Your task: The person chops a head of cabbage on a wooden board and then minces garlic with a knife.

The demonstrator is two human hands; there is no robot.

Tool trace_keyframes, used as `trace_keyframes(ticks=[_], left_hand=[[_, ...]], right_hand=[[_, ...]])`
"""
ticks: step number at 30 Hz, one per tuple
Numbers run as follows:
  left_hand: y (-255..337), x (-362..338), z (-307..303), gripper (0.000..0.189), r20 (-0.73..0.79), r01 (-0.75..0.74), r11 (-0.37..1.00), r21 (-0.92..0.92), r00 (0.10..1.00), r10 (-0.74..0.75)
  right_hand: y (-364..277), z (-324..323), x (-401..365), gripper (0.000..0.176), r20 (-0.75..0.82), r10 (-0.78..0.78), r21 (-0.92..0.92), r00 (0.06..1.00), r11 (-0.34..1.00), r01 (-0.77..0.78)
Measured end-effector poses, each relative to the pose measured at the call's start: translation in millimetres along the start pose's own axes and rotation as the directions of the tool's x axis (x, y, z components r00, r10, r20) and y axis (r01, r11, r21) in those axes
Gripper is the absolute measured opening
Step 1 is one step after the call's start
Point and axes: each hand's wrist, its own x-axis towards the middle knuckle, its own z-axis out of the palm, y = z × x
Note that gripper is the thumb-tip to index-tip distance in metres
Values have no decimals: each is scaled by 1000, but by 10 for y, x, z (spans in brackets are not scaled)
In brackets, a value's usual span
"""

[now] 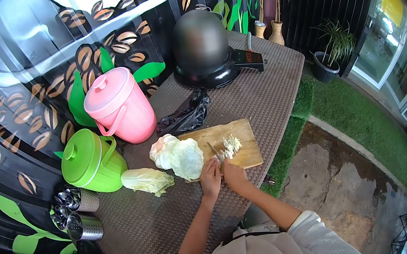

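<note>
A wooden cutting board lies on the woven-pattern table, with a small heap of finely cut pale pieces on it. My right hand is closed around a knife, whose blade points away from me over the board. Close beside it, my left hand has its fingers bent together at the blade, pressing on a small pale piece that is mostly hidden. Left of my hands, a pale green cabbage overlaps the board's edge. A napa cabbage lies farther left on the table.
A pink lidded bucket and a green one stand along the wall. Behind the board are a crumpled black plastic bag and a portable stove. Metal cutlery holders sit at left. The table's edge runs along the right.
</note>
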Motion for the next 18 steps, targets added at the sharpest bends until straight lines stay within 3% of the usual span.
trace_keyframes(ticks=[1, 5, 8, 10, 12, 18], left_hand=[[11, -8, -1, 17, 0, -2, 1000, 1, 1000, 2], [39, -14, 17, 20, -25, 33, 999, 6, 999, -33], [56, -7, 25, 21, -37, 12, 1000, 23, 999, -11], [111, 0, 28, 22, -56, 2, 999, 40, 998, 0], [223, -26, 44, 21, -83, 122, 986, 110, 990, -113], [296, -7, 38, 19, -89, 93, 981, 171, 993, -78]], right_hand=[[58, -49, 71, 26, -4, -85, -8, 996, 996, 85], [153, -417, 108, 26, 57, -91, 25, 994, 996, 90], [188, -544, 5, 28, 50, -109, 147, 993, 984, 101], [161, -511, -125, 28, 58, 9, 237, 998, 971, -22], [125, -416, -260, 28, 42, 29, 263, 999, 964, -39], [37, -198, -393, 28, 20, 86, 257, 996, 962, -89]])
